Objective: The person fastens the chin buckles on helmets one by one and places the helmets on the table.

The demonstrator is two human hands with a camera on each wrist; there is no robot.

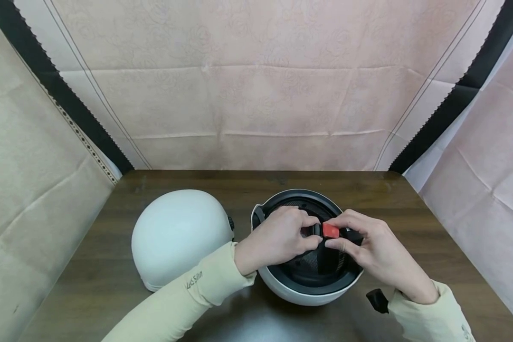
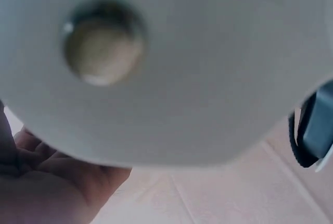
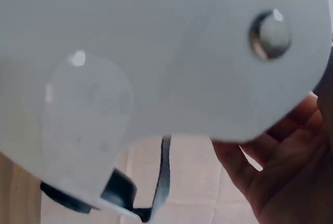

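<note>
An upturned white helmet rests on the table, its dark padded inside facing up. Over its opening, my left hand pinches the black end of the chin-strap buckle. My right hand holds the red end of the buckle between thumb and fingers. Both ends meet at the middle; whether they are locked I cannot tell. In the left wrist view the helmet's shell hides most of the left hand. The right wrist view shows the shell close up, with the right hand behind its edge.
Left of the upturned helmet, a second white helmet stands dome up on the brown wooden table. The left forearm passes close in front of it. Pale cloth walls enclose the table at the back and sides.
</note>
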